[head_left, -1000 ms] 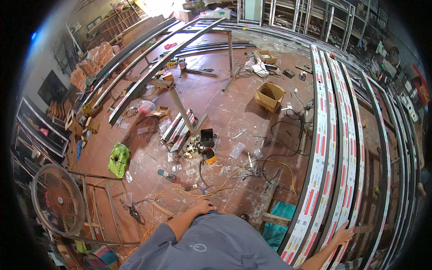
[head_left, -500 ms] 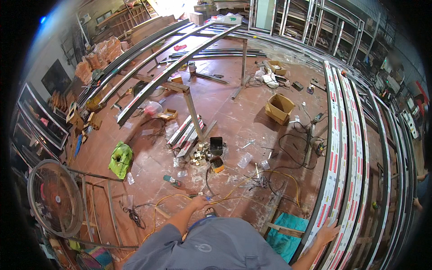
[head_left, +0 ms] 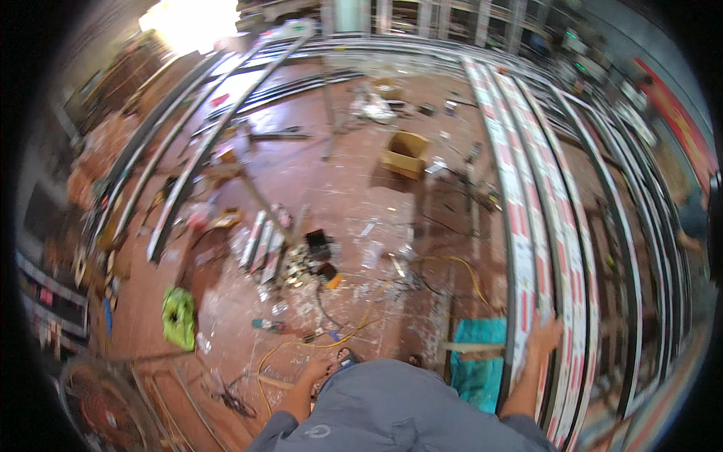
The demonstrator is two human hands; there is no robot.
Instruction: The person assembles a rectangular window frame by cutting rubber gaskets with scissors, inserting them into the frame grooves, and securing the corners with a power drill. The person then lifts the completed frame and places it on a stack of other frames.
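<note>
My right hand [head_left: 544, 336] lies on top of long metal profiles [head_left: 536, 248] wrapped in white and red film, its fingers stretched over them. They run side by side from near my right side toward the far end. My left hand [head_left: 319, 368] hangs low in front of my body, above the tiled floor and near my sandalled foot [head_left: 346, 355]. Blur smears its fingers, and I see nothing held there. A yellow cable [head_left: 295, 347] curves over the floor just beyond it, and a teal power tool [head_left: 269, 325] lies farther left.
A cardboard box [head_left: 405, 154] stands mid-floor. Long profiles on a trestle [head_left: 215, 139] fill the far left. Near left are a green bag [head_left: 178, 318] and a round fan [head_left: 105, 407]. A teal sheet [head_left: 478, 369] lies beside the right-hand profiles. Another person's arm [head_left: 688, 241] shows at far right.
My view has swung to the right, so most of the scene sits farther left and is blurred. My left hand has dropped closer to my body. The right hand remains on the wrapped profiles.
</note>
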